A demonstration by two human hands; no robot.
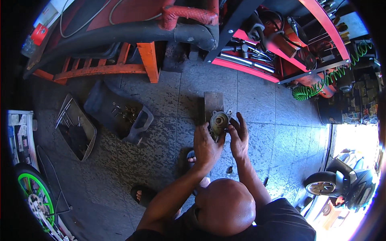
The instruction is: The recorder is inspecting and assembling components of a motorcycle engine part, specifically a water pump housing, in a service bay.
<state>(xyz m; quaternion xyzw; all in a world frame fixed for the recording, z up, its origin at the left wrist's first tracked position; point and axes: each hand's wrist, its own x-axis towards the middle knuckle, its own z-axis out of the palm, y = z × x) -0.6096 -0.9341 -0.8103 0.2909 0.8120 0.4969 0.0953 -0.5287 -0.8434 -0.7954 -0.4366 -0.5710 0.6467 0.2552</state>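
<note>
A round cast-metal housing point(219, 121) with bolt lugs around its rim and a ringed bore in the middle is between my hands. My left hand point(207, 145) grips its lower left edge, thumb and fingers against the metal. On the opposite side, my right hand point(240, 137) has its thumb and fingers at the rim, with one finger reaching upward. Just beyond the housing is a flat rectangular block point(213, 101), partly covered by it. Whether the housing rests on this block, I cannot tell.
Left on the tiled floor are a dark plastic bin point(116, 94) holding small bolts and a shallow tray point(93, 138) with thin tools. An orange metal stand point(148, 62) and a red tool rack point(245, 71) are ahead. A green-rimmed wheel point(30, 180) is lower left; a motorcycle point(341, 182) is right.
</note>
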